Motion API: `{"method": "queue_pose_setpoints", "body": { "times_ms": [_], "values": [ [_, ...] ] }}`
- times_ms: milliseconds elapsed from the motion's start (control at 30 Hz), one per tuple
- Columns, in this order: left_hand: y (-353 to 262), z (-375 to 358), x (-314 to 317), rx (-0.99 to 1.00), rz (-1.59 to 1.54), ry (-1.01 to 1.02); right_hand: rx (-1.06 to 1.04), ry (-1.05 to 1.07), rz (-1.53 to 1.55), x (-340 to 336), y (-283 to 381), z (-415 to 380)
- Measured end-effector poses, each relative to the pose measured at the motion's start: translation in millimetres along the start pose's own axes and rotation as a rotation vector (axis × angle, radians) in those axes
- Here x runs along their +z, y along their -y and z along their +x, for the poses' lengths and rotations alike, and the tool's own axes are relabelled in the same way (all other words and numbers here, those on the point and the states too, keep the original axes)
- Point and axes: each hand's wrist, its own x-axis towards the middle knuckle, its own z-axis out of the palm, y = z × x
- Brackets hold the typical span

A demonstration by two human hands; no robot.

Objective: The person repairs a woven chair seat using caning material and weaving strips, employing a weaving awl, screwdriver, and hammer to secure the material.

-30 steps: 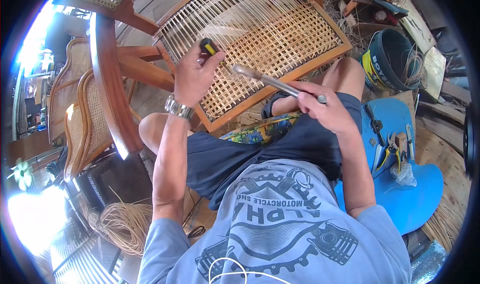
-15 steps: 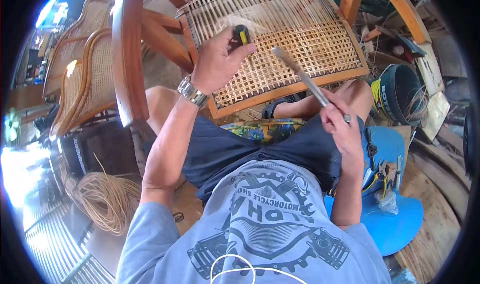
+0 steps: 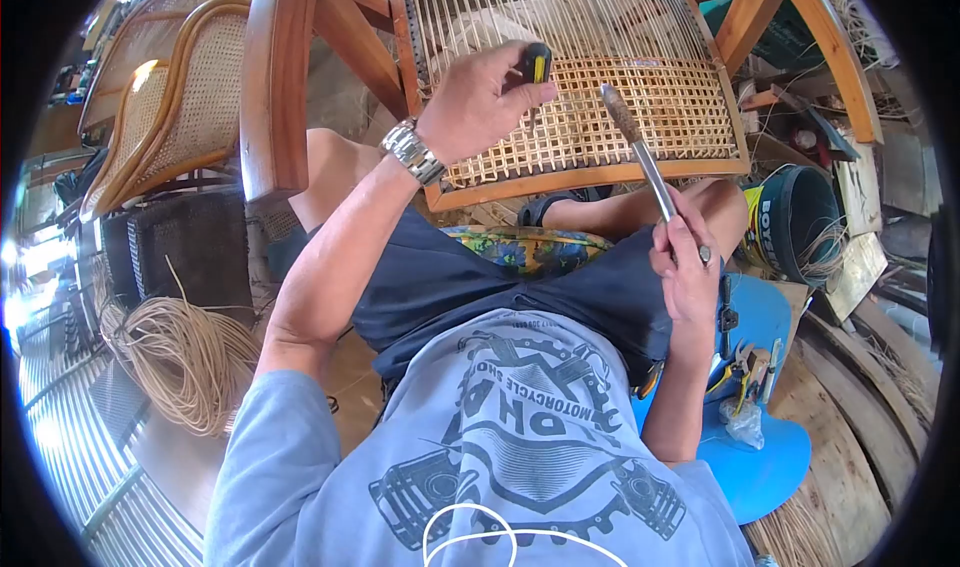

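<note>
My left hand (image 3: 480,107), with a metal watch on its wrist, is closed around a black-and-yellow screwdriver (image 3: 538,65), its thin shank pointing down over the woven cane seat (image 3: 640,107). The near part of the seat carries a lattice weave; the far part has mostly parallel strands. My right hand (image 3: 688,262) grips a shiny metal bar (image 3: 655,182) near its lower end. The bar slants up toward the seat, with a brownish, rough stretch near its top. Whether either tool touches the cane is hard to tell.
The chair's wooden frame (image 3: 275,87) rises at left, beside rattan chairs (image 3: 165,117). A cane coil (image 3: 185,362) lies lower left. At right are a dark bucket (image 3: 800,222) and a blue plastic surface (image 3: 765,457) with pliers (image 3: 745,367) and other tools.
The view has shifted a little, so the chair seat sits higher and farther right. Both hands keep their tools; the metal bar now stands steeper.
</note>
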Motion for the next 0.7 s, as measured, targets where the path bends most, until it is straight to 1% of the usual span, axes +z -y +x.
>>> {"method": "queue_pose_setpoints", "body": {
  "times_ms": [33, 100, 167, 200, 233, 267, 300, 367, 500, 567, 633, 700],
  "values": [
    [-1, 0, 1, -0.014, 0.088, 0.023, -0.003, 0.001, -0.004, -1, 3, 0],
    [6, 0, 7, 0.019, 0.117, 0.017, -0.017, 0.001, -0.065, 2, 6, -1],
    [6, 1, 7, -0.011, 0.163, 0.083, -0.018, 0.006, -0.091, 10, 1, -7],
    [8, 0, 7, -0.013, 0.161, 0.084, 0.012, 0.119, -0.189, 14, -2, -11],
    [10, -1, 6, -0.057, 0.069, 0.057, 0.041, 0.232, -0.286, 16, -4, -14],
    [11, -1, 5, -0.101, -0.021, 0.029, 0.027, 0.23, -0.289, 17, -7, -15],
    [13, -1, 1, -0.104, -0.019, 0.027, 0.029, 0.233, -0.288, 16, -7, -14],
    [15, 3, -6, -0.054, -0.023, -0.08, 0.011, 0.111, -0.134, 10, -5, -9],
    [19, 5, 4, -0.076, 0.049, -0.049, -0.005, 0.054, -0.085, 17, -4, -2],
    [20, 4, 6, -0.067, 0.091, -0.027, -0.022, 0.057, -0.106, 24, -8, -5],
    [18, 2, 5, -0.056, 0.045, -0.023, 0.024, 0.204, -0.238, 26, -6, -8],
    [16, 2, 0, -0.068, 0.012, -0.029, 0.038, 0.183, -0.221, 19, -7, -5]
  ]
}}
